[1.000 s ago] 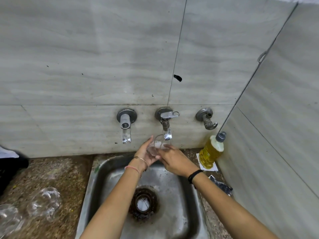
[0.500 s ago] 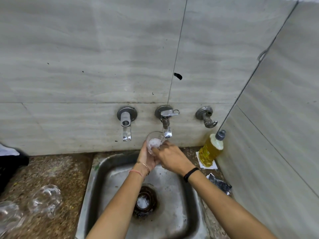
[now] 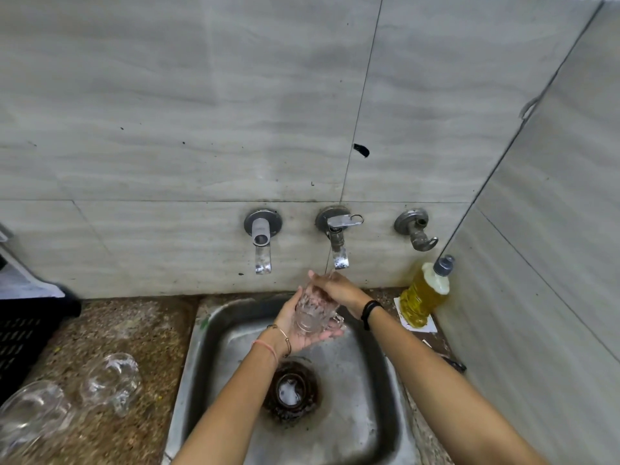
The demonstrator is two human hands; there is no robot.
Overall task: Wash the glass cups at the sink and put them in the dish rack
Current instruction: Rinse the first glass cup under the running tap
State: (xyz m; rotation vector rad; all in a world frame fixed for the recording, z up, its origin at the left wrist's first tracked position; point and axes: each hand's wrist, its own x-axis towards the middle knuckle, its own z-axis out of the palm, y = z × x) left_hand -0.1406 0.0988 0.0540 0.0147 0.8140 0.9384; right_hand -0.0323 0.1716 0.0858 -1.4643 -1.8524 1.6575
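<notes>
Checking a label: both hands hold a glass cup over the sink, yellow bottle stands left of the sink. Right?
No: the yellow bottle stands right of the sink, per the head view. Both the left hand and right hand do hold the glass cup over the sink.

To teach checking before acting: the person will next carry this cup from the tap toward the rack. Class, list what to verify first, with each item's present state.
1. Grip on the glass cup: ok; the left hand holds it from below, the right hand covers its top.
2. Water from the middle tap reaching it: ok, a thin stream.
3. Soap rinsed off: cannot tell.
4. Dish rack ready: cannot tell; only a black crate shows at left.
5. Path over the counter: not ok; a cup near the sink and a cup at the frame edge sit there.
</notes>
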